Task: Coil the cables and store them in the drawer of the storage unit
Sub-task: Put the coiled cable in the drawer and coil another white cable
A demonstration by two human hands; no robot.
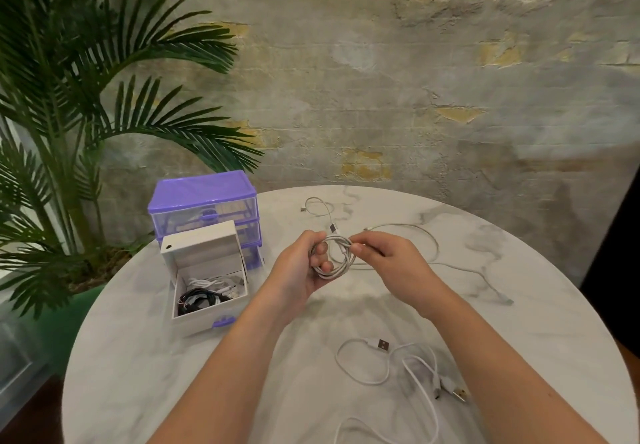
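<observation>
Marble table [207,391]; white coil [334,256] between left hand [304,270] and right hand [391,263].

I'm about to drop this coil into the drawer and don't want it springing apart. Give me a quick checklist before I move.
1. Coil gripped: ok, left hand holds the loops.
2. Loose end secured: not ok, right hand pinches the strand at the coil; nothing is tucked in.
3. Drawer open: ok, pulled out of the storage unit.
4. Room in drawer: cannot tell, black and white cables already lie inside.
5. Path to drawer: ok, bare table between.
6. Other cables finished: not ok, several lie uncoiled on the table.
</observation>
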